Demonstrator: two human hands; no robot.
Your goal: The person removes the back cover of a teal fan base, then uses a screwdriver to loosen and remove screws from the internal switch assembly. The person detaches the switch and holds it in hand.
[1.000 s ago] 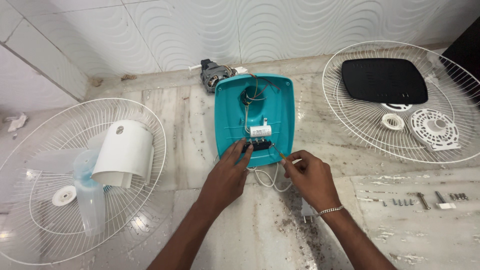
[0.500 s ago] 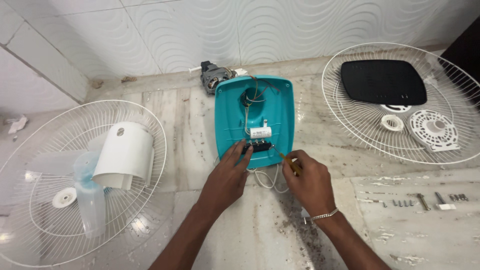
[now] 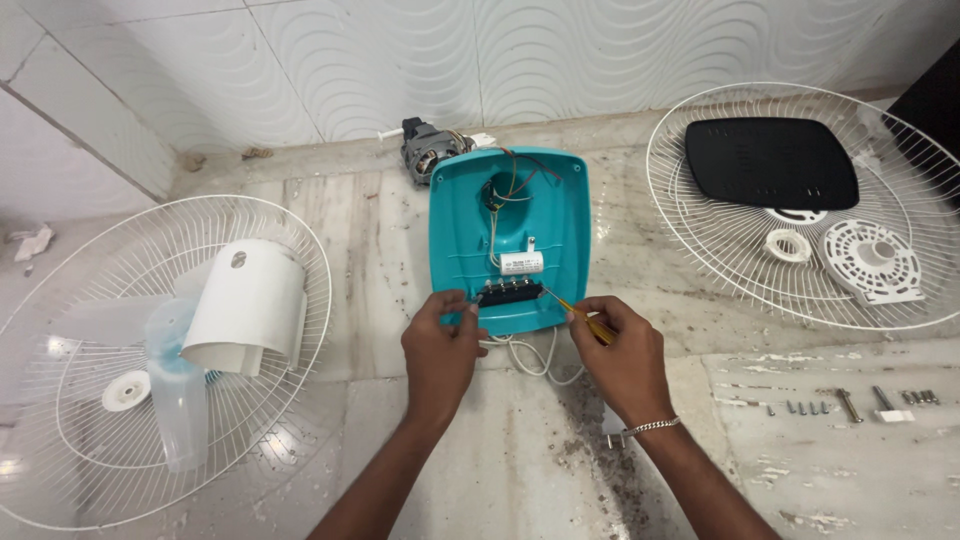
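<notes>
A teal fan base housing (image 3: 452, 240) lies open on the marble floor, with wires, a white cylinder capacitor (image 3: 522, 264) and a black switch block (image 3: 510, 291) inside. My left hand (image 3: 440, 345) grips the housing's near left edge, thumb beside the switch block. My right hand (image 3: 622, 355) holds a yellow-handled screwdriver (image 3: 578, 314), its tip reaching the right end of the switch block. A white cord (image 3: 530, 357) loops out between my hands. A grey motor (image 3: 424, 148) sits behind the housing.
A white wire fan guard (image 3: 60, 290) at left holds a white cover (image 3: 247, 305) and translucent blades (image 3: 178, 395). Another guard (image 3: 690, 265) at right holds a black panel (image 3: 770, 162) and white plastic parts (image 3: 870, 262). Screws (image 3: 840, 405) lie at right. A tiled wall stands behind.
My left hand slid left from the switch block to the housing's edge. My right hand brought the screwdriver tip up to the block's right end.
</notes>
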